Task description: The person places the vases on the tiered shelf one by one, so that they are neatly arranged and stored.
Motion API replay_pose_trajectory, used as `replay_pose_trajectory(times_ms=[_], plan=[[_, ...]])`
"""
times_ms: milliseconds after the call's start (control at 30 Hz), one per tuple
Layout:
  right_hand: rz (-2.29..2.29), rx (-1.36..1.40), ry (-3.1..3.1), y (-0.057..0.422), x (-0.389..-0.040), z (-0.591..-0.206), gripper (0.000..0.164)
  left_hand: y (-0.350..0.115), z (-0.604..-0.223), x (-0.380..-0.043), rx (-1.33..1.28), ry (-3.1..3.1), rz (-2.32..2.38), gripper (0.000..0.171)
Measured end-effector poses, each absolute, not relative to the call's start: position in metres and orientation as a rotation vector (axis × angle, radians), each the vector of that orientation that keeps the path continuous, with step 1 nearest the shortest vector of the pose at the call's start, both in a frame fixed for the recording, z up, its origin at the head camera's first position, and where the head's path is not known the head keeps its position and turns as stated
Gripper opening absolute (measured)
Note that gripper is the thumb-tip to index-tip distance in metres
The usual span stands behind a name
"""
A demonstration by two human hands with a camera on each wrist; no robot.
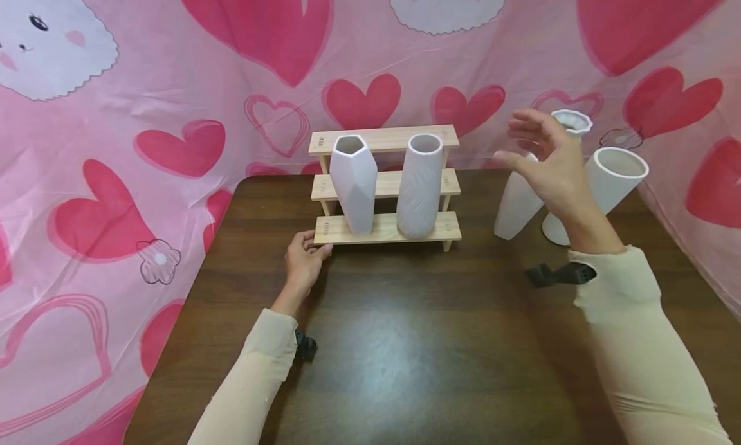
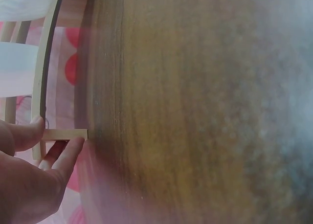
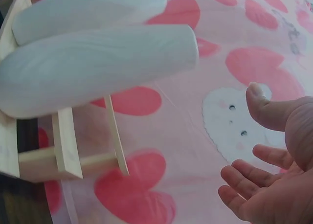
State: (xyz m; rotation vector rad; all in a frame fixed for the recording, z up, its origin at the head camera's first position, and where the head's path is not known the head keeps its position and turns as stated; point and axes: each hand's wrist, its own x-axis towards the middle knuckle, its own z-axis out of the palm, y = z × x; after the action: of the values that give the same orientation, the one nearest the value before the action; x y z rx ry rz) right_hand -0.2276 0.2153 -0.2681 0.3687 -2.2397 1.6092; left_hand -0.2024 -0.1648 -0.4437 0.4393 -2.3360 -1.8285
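On the lowest step of a three-tier wooden display stand point(image 1: 384, 229) stand a faceted white vase point(image 1: 354, 184) and, to its right, a rounded white vase point(image 1: 419, 188). My left hand point(image 1: 303, 260) grips the front left corner of that step. In the left wrist view its thumb lies on the board's edge and its fingers reach around the stand's leg point(image 2: 66, 134). Raised at the right, my right hand point(image 1: 550, 159) is empty, thumb and fingers spread apart. In the right wrist view, that hand point(image 3: 274, 170) is apart from the rounded vase point(image 3: 98, 67).
Behind my right hand stand more white vases: a slim one point(image 1: 515, 204) partly hidden by it, a wide-mouthed one point(image 1: 616, 175), and one with a scalloped rim point(image 1: 573, 120). The brown table point(image 1: 370, 348) backs onto a pink heart-patterned cloth point(image 1: 191, 59).
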Motion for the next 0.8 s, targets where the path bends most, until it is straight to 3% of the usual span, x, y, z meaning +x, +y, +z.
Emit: replay_pose_trajectory(times_ms=[433, 633, 800], plan=[[1.866, 0.251, -1.938, 0.260, -0.222, -0.271, 0.056, -0.164, -0.442, -0.202, 0.442, -2.337, -1.832, 0.045], [1.697, 0.170, -2.113, 0.273, -0.223, -0.273, 0.058, -0.164, -0.442, -0.202, 0.449, -2.364, -1.812, 0.046], [1.519, 0.039, -2.330, 0.283, -0.227, -0.279, 0.070, -0.165, -0.442, -0.202, 0.450, -2.378, -1.794, 0.046]])
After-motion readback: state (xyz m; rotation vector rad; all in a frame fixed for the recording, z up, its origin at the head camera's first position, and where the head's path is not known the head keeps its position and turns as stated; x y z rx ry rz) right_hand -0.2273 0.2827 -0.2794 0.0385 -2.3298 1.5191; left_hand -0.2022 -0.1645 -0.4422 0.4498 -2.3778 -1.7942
